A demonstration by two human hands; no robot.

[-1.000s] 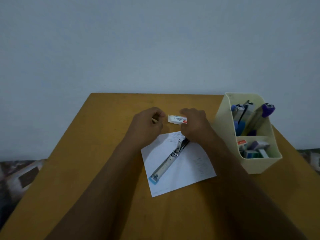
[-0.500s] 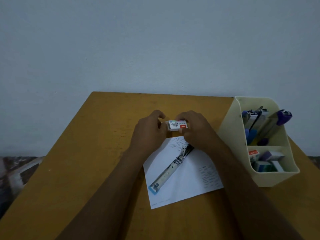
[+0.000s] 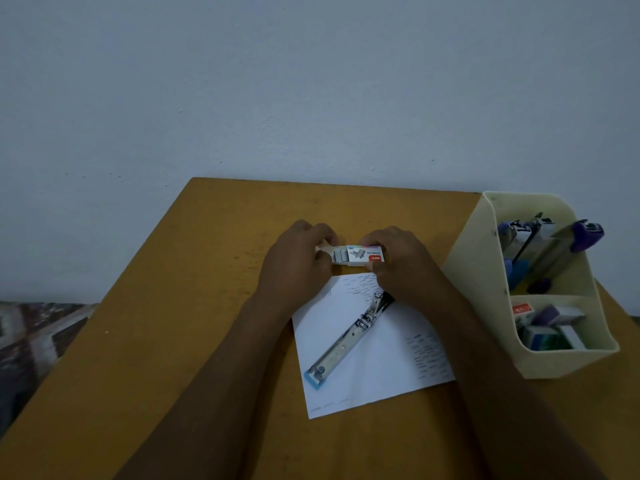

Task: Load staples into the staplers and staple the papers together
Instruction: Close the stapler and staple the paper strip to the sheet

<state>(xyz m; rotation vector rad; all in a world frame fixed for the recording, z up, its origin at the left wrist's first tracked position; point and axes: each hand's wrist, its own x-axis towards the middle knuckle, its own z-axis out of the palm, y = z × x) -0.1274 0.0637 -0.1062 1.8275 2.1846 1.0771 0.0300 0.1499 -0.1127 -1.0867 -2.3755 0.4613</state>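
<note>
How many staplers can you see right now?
3: an open stapler lies on the paper; a blue stapler and a purple-tipped stapler stand in the organizer's rear compartment. Others may be hidden there.

Both hands hold a small staple box (image 3: 363, 256) just above the desk (image 3: 166, 341), beyond the far edge of a printed paper sheet (image 3: 381, 372). The right hand (image 3: 403, 268) grips the box's white, red-labelled end; the left hand (image 3: 298, 268) pinches the inner tray (image 3: 325, 250), which sticks partly out to the left with grey staples (image 3: 340, 255) showing. An opened metal stapler (image 3: 346, 341) with a blue end lies diagonally on the sheet. At right, a cream organizer (image 3: 467, 271) holds staplers (image 3: 540, 244) in its rear compartment and small boxes (image 3: 550, 327) in the front one
</note>
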